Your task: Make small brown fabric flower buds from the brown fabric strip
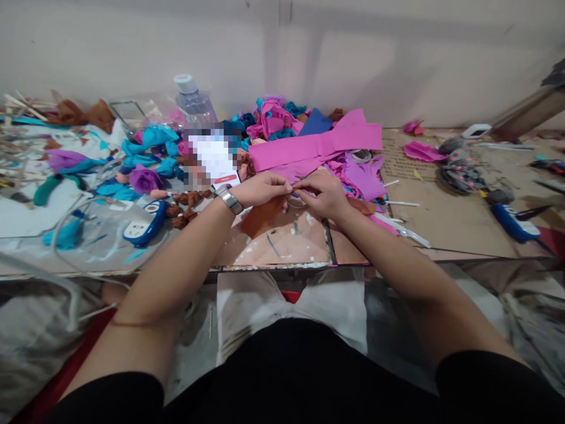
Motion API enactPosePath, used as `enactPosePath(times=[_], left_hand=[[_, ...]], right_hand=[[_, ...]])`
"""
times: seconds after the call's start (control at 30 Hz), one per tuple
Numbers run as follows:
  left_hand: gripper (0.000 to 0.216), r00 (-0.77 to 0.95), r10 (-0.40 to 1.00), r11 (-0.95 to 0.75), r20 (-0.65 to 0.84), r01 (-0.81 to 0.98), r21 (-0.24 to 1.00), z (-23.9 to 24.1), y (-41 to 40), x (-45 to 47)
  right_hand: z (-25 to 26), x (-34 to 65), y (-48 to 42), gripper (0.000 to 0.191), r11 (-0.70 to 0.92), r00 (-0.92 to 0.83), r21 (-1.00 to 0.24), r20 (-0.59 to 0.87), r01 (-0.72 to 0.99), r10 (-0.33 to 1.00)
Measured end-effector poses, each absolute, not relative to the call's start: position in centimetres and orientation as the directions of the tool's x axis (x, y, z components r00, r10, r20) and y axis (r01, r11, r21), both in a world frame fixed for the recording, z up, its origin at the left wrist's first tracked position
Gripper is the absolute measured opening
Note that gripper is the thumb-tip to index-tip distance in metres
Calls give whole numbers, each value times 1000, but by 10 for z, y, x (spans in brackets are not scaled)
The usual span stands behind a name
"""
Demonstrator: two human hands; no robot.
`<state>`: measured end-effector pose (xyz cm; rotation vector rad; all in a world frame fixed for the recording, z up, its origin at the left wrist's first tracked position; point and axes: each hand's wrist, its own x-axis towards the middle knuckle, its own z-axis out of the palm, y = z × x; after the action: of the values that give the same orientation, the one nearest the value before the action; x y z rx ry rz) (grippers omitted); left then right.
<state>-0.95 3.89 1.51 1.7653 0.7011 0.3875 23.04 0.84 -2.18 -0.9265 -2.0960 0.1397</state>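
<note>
My left hand (270, 188), with a metal watch on its wrist, is closed in a pinch over the middle of the table. A piece of brown paper (263, 218) hangs just under its fingers and seems to be held by them. Fingertip to fingertip with it, my right hand (324, 191) is also pinched closed. A thin dark piece (301, 176) shows at the right fingers; what they grip is too small to make out. Long pink paper strips (315, 147) lie just beyond both hands.
Left of my hands are a lit phone (216, 156), a clear bottle (194, 100), a blue-and-white device (145, 222) and blue and purple paper pieces (145, 178). To the right, cardboard (397, 194) bears a dark pincushion-like lump (459, 171) and another blue device (514, 222).
</note>
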Motion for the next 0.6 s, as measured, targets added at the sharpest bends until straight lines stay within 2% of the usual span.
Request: enactPosePath(times=[0.13,0.3,0.6], left_hand=[[44,752,654,-197,-81,273,942,13,39,-9],[51,795,606,-272,-46,260,926,11,41,-9],[42,770,638,-399,2,329,856,13,40,-9]], right_hand=[[-23,231,9,28,733,-400,-378,651,565,645],[-23,231,10,24,749,-415,-356,662,560,624],[-25,232,11,25,727,-422,-358,631,586,651]])
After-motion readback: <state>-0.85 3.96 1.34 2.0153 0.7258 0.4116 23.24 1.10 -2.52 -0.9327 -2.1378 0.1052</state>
